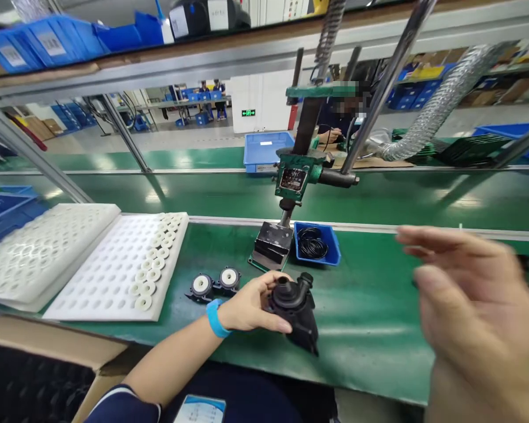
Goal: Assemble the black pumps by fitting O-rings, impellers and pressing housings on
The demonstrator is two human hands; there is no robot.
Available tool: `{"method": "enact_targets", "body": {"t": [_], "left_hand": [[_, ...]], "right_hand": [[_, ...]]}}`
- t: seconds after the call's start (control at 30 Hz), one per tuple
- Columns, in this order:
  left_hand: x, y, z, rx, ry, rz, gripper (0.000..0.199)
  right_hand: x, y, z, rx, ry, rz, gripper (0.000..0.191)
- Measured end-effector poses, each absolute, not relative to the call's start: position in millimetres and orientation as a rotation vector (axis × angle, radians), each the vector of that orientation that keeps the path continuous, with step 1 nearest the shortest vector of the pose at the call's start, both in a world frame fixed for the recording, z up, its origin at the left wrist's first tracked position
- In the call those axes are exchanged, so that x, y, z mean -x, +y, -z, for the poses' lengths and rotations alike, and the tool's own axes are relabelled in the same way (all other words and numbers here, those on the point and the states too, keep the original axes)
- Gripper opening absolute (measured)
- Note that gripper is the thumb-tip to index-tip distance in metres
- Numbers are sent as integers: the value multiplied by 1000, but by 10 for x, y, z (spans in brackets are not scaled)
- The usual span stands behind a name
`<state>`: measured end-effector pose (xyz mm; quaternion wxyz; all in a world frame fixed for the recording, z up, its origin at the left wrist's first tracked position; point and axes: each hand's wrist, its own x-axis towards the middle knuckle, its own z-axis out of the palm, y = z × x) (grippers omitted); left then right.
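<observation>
My left hand (258, 305), with a blue band at the wrist, is closed around a black plastic pump housing (296, 311) above the green bench. The housing has a round raised port and a side spout on top. On the right, my right hand (471, 294) is raised close to the camera, its thumb and fingers apart with nothing between them. Left of the housing, two black parts (215, 285) with white round centres lie on the bench. A blue bin (336, 249) holding black rubber rings stands just beyond the housing.
A green hand press (293, 176) stands over a dark metal block (273, 239). White foam trays (101, 282) on the left hold white rings. Dark parts lie at the right edge. Across the bench, a person sits near a silver duct (445, 111) and a blue tray (247, 155).
</observation>
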<state>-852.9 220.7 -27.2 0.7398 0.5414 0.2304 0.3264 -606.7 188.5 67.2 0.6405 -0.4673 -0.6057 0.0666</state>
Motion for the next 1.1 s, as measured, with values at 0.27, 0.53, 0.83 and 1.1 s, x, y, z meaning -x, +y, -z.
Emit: {"method": "enact_targets", "body": {"t": [0.27, 0.53, 0.83, 1.1], "left_hand": [[8490, 2266, 1029, -1498, 829, -802, 73], [8543, 2330, 1113, -1718, 784, -755, 64], [8555, 2339, 1079, -1763, 743, -684, 55], [8541, 2333, 1046, -1764, 760, -647, 54]], "right_hand": [[6458, 1694, 595, 1326, -2104, -274, 68], [6618, 1761, 714, 1326, -2171, -242, 48], [6577, 1762, 654, 1381, -2288, -211, 57], [6649, 1715, 624, 1470, -2276, -187, 55]]}}
